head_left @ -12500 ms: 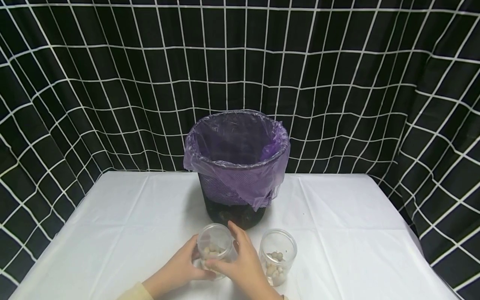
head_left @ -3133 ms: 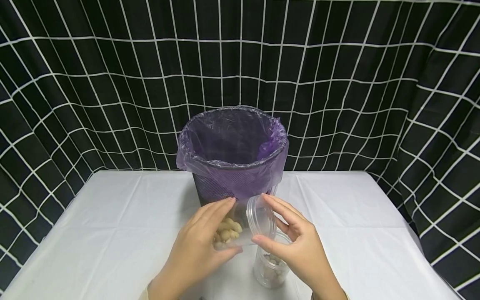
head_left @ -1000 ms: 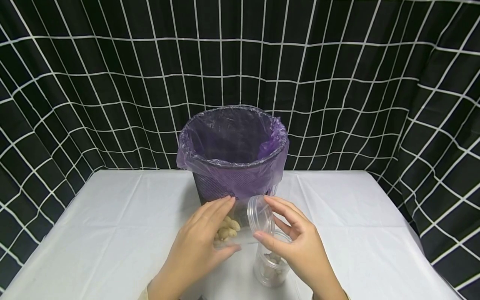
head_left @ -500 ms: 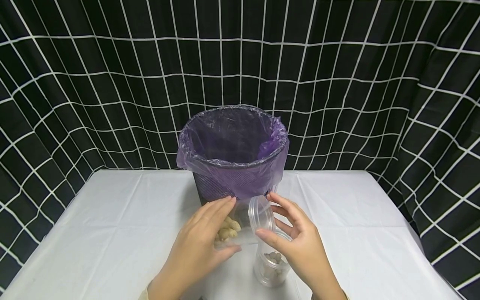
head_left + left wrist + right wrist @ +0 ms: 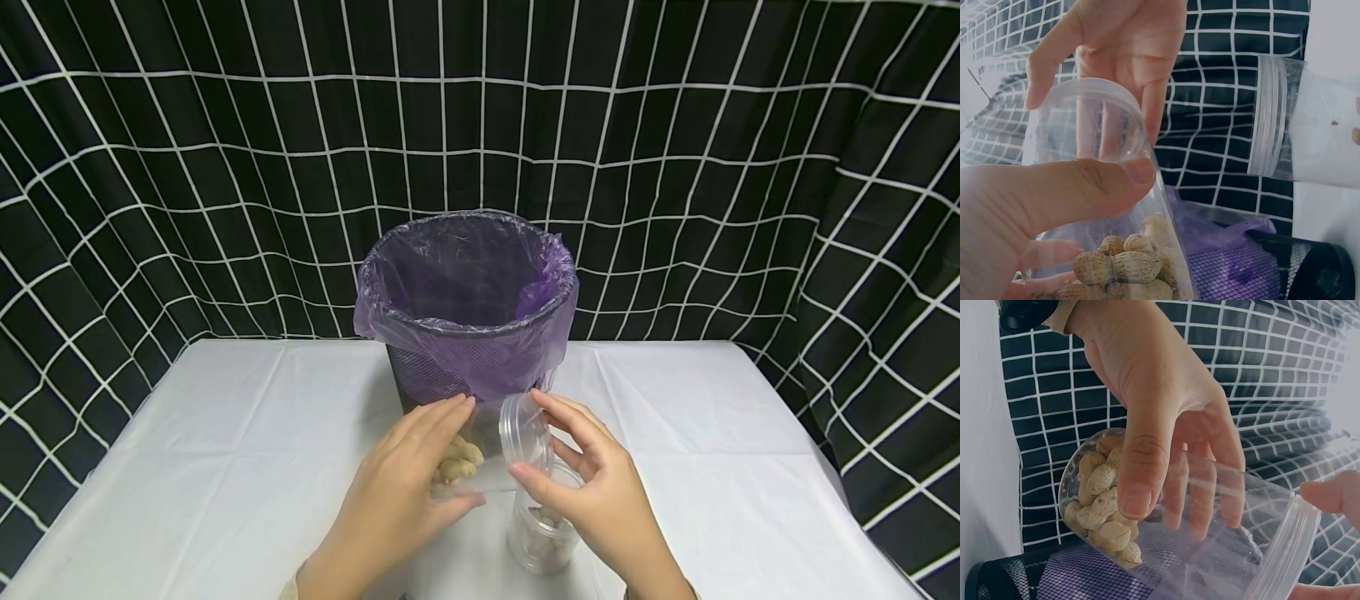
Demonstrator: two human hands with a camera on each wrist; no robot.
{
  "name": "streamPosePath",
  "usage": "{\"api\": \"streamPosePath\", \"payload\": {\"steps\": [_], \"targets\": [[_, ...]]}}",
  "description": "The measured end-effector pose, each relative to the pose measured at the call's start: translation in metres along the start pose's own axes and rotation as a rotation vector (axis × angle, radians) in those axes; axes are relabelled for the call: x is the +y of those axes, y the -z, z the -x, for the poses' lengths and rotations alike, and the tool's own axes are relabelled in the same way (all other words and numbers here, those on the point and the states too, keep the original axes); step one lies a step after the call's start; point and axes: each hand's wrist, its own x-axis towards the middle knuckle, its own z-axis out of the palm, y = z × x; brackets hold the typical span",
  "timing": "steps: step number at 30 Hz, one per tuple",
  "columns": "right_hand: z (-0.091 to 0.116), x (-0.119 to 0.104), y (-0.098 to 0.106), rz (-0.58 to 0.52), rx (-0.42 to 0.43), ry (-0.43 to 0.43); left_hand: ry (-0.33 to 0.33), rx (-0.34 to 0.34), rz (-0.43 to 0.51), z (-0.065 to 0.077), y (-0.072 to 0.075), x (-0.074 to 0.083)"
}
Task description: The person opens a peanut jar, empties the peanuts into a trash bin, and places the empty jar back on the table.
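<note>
A clear plastic jar (image 5: 489, 446) with peanuts (image 5: 459, 461) lies tipped sideways, raised above the table in front of the bin. My left hand (image 5: 390, 483) grips its body near the base, the thumb across the wall in the left wrist view. The peanuts (image 5: 1102, 506) are gathered at the base end. At the other end sits a ridged clear lid (image 5: 517, 429), which my right hand (image 5: 592, 475) holds between thumb and fingers. Whether the lid is loose, I cannot tell. Below my right hand a second clear jar (image 5: 542, 546) stands upright, small pale lumps inside.
A black mesh bin (image 5: 427, 375) lined with a purple bag (image 5: 487, 358) stands just behind the hands on the white-covered table (image 5: 225, 458). Black cloth with a white grid (image 5: 675, 167) hangs around the back and sides. A small dark object peeks in at the bottom edge.
The peanut jar stood upright on the table long before; now both hands hold it raised and tipped. During the last second my right fingers shift slightly around the lid; the left hand stays nearly still.
</note>
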Motion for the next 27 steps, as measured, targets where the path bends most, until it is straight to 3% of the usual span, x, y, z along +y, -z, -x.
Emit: {"api": "streamPosePath", "payload": {"steps": [7,14,27], "targets": [[-0.0001,0.0006,-0.0011,-0.017,0.011,0.004,0.007,-0.006,-0.008,0.0004,0.0008,0.0004],[-0.0009,0.0,-0.0006,0.022,0.016,-0.086,-0.001,0.0,-0.007,0.0003,0.0007,0.0005],[-0.0004,0.001,-0.0015,-0.01,-0.003,-0.024,-0.001,0.002,-0.002,0.0007,0.0011,-0.0004]]}}
